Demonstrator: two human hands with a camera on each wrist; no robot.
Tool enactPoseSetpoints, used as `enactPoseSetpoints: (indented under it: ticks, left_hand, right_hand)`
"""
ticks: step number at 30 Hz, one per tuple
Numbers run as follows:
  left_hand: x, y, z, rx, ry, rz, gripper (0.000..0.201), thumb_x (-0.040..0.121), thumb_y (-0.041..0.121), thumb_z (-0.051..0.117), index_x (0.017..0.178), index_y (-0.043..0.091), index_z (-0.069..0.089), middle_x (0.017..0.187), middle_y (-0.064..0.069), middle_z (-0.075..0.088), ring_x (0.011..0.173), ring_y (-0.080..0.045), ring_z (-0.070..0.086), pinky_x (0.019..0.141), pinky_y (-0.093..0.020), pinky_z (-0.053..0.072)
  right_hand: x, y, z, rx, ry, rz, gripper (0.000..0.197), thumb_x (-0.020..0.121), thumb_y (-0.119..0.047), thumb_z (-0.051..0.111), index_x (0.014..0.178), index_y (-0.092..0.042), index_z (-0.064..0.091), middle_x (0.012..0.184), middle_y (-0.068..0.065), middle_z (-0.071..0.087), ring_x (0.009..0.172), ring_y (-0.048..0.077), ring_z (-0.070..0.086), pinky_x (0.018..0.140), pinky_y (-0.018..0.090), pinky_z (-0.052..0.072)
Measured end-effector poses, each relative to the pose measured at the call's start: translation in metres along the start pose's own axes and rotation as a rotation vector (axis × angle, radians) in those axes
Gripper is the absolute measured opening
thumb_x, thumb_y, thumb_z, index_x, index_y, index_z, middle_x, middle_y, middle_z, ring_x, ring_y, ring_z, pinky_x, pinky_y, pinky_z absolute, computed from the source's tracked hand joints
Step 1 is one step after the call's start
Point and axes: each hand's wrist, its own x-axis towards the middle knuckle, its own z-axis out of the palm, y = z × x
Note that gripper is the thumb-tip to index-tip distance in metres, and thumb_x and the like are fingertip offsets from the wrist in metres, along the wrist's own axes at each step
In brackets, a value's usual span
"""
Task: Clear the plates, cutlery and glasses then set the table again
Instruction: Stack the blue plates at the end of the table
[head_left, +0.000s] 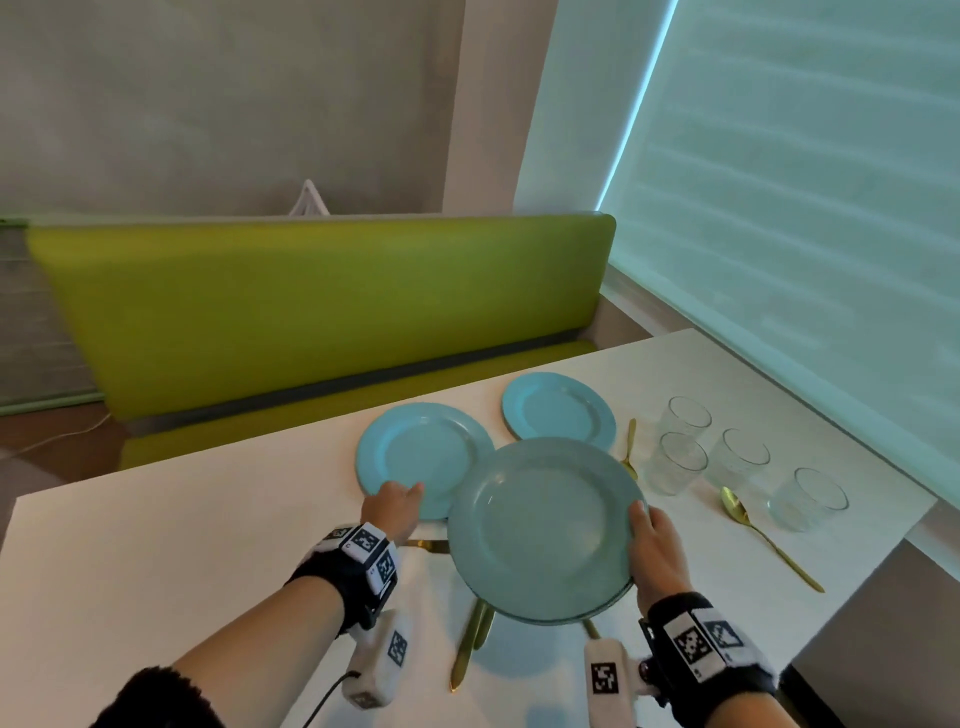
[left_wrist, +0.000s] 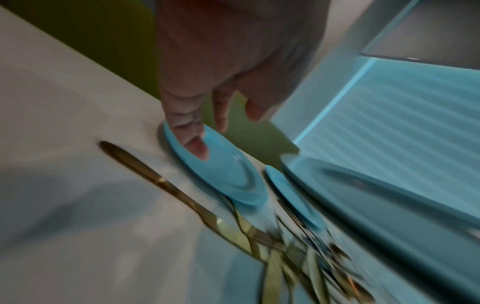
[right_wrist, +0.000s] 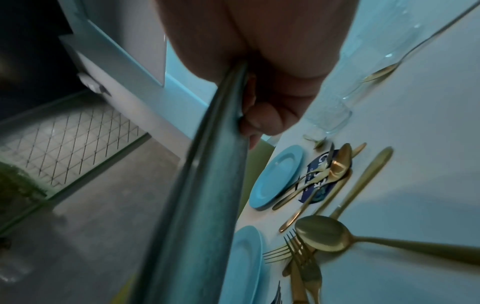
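Plates are stiff, slick, breakable: right hand (head_left: 655, 551) pinches the raised plate (head_left: 540, 525) by its rim; left hand (head_left: 390, 512) fingers (left_wrist: 193, 139) curl onto the worktop (head_left: 156, 545) plate's (head_left: 423, 457) edge.

This looks like a café or restaurant dining booth: a long green padded bench (head_left: 332, 312) runs along a white table (head_left: 156, 561) by a window with a drawn roller blind (head_left: 805, 208), and the table carries blue plates (head_left: 423, 457), gold cutlery (head_left: 769, 540) and clear glasses (head_left: 737, 460).
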Motion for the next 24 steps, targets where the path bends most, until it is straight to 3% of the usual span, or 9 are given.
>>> enactPoseSetpoints:
  ticks: [3,5,7,10,13,16,19,21,24]
  left_hand:
    - [0.037,-0.015,-0.013,-0.077,0.075,-0.247,0.05,0.094,0.035,0.045,0.122,-0.005,0.053,0.123,-0.022,0.059,0.111,-0.037,0.058,0.095,-0.036,0.047]
    - [0.054,-0.022,-0.017,-0.16,0.089,-0.328,0.049,0.092,0.032,0.046,0.118,-0.009,0.055,0.119,-0.025,0.061,0.105,-0.038,0.061,0.093,-0.04,0.05]
    - [0.069,-0.026,-0.015,-0.229,0.083,-0.358,0.046,0.093,0.029,0.045,0.111,-0.011,0.058,0.109,-0.026,0.064,0.101,-0.038,0.063,0.089,-0.038,0.05]
    - [0.089,-0.032,-0.008,-0.429,0.077,-0.384,0.038,0.09,0.024,0.048,0.1,-0.012,0.06,0.077,-0.021,0.063,0.08,-0.034,0.062,0.084,-0.04,0.051]
    - [0.091,-0.025,-0.002,-0.568,0.07,-0.415,0.031,0.094,0.027,0.05,0.093,-0.004,0.052,0.068,-0.018,0.055,0.064,-0.028,0.055,0.079,-0.044,0.053]
    - [0.085,-0.014,0.002,-0.761,0.07,-0.411,0.025,0.097,0.024,0.047,0.101,-0.001,0.049,0.083,-0.019,0.058,0.073,-0.031,0.057,0.072,-0.042,0.052]
    - [0.085,-0.005,0.004,-0.709,0.182,-0.303,0.033,0.094,0.027,0.04,0.116,0.003,0.049,0.113,-0.018,0.059,0.102,-0.037,0.057,0.09,-0.044,0.05]
    - [0.08,0.002,0.001,-0.666,0.268,-0.232,0.038,0.095,0.025,0.037,0.125,0.003,0.047,0.119,-0.016,0.056,0.11,-0.038,0.054,0.096,-0.044,0.046]
    - [0.07,0.011,-0.005,-0.659,0.338,-0.168,0.038,0.096,0.023,0.035,0.127,0.004,0.046,0.12,-0.02,0.055,0.111,-0.039,0.053,0.1,-0.05,0.043]
  right_hand:
    - [0.028,0.001,0.012,-0.062,-0.017,-0.02,0.036,0.1,-0.026,0.038,0.11,0.001,0.059,0.108,0.02,0.063,0.098,0.032,0.059,0.082,0.041,0.046]
    - [0.043,0.003,0.018,-0.063,-0.027,-0.012,0.036,0.1,-0.024,0.039,0.107,0.003,0.06,0.109,0.022,0.063,0.098,0.032,0.059,0.085,0.042,0.046]
    - [0.056,0.005,0.023,-0.039,-0.025,0.011,0.033,0.1,-0.024,0.039,0.1,0.0,0.06,0.108,0.022,0.063,0.099,0.032,0.058,0.088,0.043,0.046]
    - [0.069,0.002,0.031,-0.007,-0.057,0.038,0.033,0.101,-0.022,0.037,0.077,-0.012,0.057,0.098,0.018,0.062,0.091,0.03,0.058,0.086,0.046,0.047]
    - [0.078,-0.002,0.039,0.01,-0.101,0.043,0.035,0.101,-0.019,0.036,0.073,-0.016,0.057,0.095,0.017,0.062,0.088,0.028,0.056,0.086,0.046,0.047]
    - [0.086,-0.008,0.047,0.058,-0.126,0.063,0.031,0.101,-0.023,0.038,0.077,-0.017,0.057,0.1,0.014,0.063,0.094,0.029,0.058,0.093,0.049,0.046]
    - [0.092,-0.018,0.057,0.089,-0.155,0.062,0.031,0.1,-0.028,0.038,0.079,-0.017,0.058,0.096,0.012,0.063,0.098,0.031,0.059,0.095,0.051,0.047]
    - [0.093,-0.026,0.068,0.091,-0.172,0.048,0.033,0.1,-0.03,0.037,0.079,-0.018,0.059,0.096,0.011,0.064,0.1,0.032,0.06,0.096,0.053,0.047]
    - [0.091,-0.036,0.087,0.092,-0.201,0.05,0.033,0.098,-0.037,0.036,0.083,-0.019,0.06,0.103,0.012,0.066,0.103,0.033,0.061,0.095,0.055,0.047]
